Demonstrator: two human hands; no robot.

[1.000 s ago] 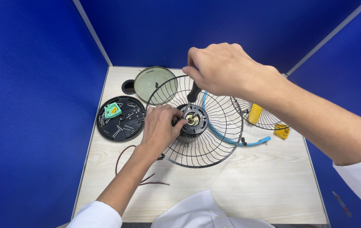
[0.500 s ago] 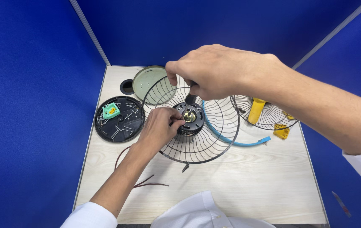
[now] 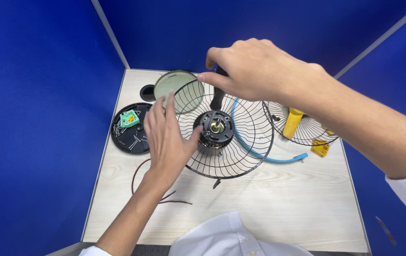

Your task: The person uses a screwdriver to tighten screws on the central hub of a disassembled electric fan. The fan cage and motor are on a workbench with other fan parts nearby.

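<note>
At desk (image 3: 279,204) centre sits a wire fan guard (image 3: 226,130) with a black motor hub (image 3: 216,127) in its middle. Left hand (image 3: 167,137) spread wide, thumb at the hub's 9 o'clock edge, holding nothing. Right hand (image 3: 255,71) closed around a dark tool (image 3: 218,95) standing at the hub's 12 o'clock. Guard likely light, springy, thin wires bend easily; grip best at hub or rim. Count: two guards, second guard (image 3: 300,124) at 3 o'clock; one round tray (image 3: 129,129) of screws at 9 o'clock.

Bright, even overhead light; only soft shadows fall on the pale table (image 3: 279,208). Everything sharp, slight wide-angle stretch at the edges.
</note>
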